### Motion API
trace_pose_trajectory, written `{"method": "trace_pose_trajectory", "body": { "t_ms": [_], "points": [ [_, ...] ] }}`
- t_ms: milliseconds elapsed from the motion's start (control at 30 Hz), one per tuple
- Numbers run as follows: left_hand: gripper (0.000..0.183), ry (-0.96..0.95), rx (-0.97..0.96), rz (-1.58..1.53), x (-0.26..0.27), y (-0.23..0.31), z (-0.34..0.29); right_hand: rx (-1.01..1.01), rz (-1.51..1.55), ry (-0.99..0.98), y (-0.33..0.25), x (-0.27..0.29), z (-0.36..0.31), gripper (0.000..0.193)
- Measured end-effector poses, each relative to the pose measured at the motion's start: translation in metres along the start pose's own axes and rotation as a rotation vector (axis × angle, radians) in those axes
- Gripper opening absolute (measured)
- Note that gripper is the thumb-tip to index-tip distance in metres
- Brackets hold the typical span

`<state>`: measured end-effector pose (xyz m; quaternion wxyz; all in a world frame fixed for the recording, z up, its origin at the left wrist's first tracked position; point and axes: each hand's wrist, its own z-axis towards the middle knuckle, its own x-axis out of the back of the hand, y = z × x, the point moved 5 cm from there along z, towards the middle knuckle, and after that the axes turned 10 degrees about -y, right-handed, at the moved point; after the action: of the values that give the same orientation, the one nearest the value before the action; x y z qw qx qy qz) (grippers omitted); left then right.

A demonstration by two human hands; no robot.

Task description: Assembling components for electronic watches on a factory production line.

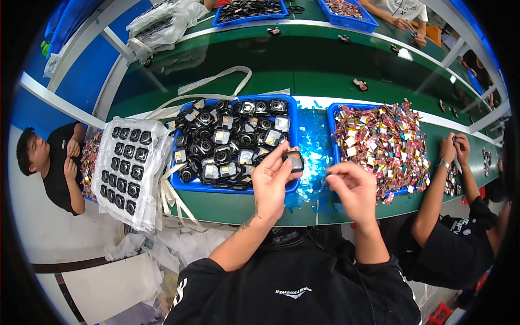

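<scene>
My left hand [271, 181] holds a black square smartwatch case [294, 161] between thumb and fingers, its dark glossy face turned up. To its right, my right hand [355, 189] hovers over the table's near edge, thumb and forefinger drawn together; whatever is between the tips is too small to make out. A blue tray [227, 189] heaped with similar black cases [222, 155] stands just left of and beyond my left hand. Scraps of shiny blue film [311, 157] lie scattered between this tray and a second blue tray [331, 120] full of small reddish circuit parts [379, 143].
At the left, a white molded tray [108, 168] carries rows of black cases, with white straps [216, 81] nearby. Beyond runs a green conveyor belt [303, 54] with a few loose parts. Co-workers sit left [59, 157], right [455, 238] and across the belt [403, 13].
</scene>
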<state>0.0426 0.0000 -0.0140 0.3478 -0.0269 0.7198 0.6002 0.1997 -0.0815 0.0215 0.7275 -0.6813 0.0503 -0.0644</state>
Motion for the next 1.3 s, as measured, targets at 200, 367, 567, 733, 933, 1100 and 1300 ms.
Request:
{"method": "trace_pose_trajectory", "body": {
  "t_ms": [200, 367, 567, 733, 933, 1100, 1300],
  "points": [
    [0.029, -0.018, -0.009, 0.015, -0.021, -0.004, -0.007, 0.163, -0.406, 0.007, -0.022, -0.025, 0.007, 0.013],
    [0.044, -0.243, 0.096, 0.016, -0.032, -0.004, -0.018, 0.210, -0.492, 0.121, -0.038, -0.022, 0.007, 0.011],
    [0.046, -0.362, 0.015, 0.022, -0.032, 0.000, -0.023, 0.213, -0.543, 0.018, -0.044, -0.022, 0.005, 0.011],
    [0.046, -0.411, -0.028, 0.108, -0.033, 0.003, -0.023, 0.200, -0.503, 0.036, -0.043, -0.020, 0.006, 0.011],
    [0.046, -0.424, -0.032, 0.113, -0.034, 0.002, -0.025, 0.160, -0.474, 0.014, -0.038, -0.019, 0.007, 0.010],
    [0.043, -0.432, -0.045, 0.179, -0.030, 0.002, -0.026, 0.072, -0.469, -0.020, -0.038, -0.017, 0.012, 0.011],
    [0.042, -0.417, 0.017, 0.089, -0.022, -0.006, -0.029, 0.076, -0.399, -0.005, -0.029, -0.016, 0.013, 0.026]
  ]
}}
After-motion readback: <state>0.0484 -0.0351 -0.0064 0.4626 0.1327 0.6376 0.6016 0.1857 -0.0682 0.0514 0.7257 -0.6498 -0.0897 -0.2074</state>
